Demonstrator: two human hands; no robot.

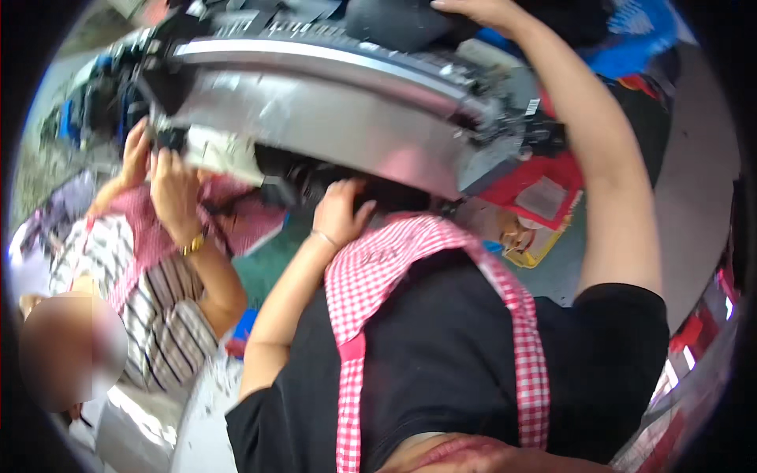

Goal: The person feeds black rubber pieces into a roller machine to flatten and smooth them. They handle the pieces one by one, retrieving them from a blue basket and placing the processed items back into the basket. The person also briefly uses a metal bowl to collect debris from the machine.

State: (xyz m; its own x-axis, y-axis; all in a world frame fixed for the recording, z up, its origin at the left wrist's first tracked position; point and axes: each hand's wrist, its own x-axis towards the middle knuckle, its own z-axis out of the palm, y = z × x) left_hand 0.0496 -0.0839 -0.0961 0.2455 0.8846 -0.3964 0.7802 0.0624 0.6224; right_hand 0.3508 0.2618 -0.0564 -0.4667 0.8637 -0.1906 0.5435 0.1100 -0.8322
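My left hand (343,211) rests at the near edge of the metal worktop, against a dark, black material (307,175). Its thumb stands apart from the bent fingers, whose tips are partly hidden; no separate held thing shows. My right arm stretches far forward past the right end of the worktop. At the top edge of the view, my right hand (477,9) lies over a dark, rounded black piece (402,22), with one finger stretched out and the others cut off by the frame. What the black pieces are, I cannot make out.
The curved-looking metal worktop (315,118) with a bright rail (315,54) spans the front. A co-worker's hands (169,189) work at its left end. A red packet (536,189) lies at the right, and blue plastic (643,39) farther back.
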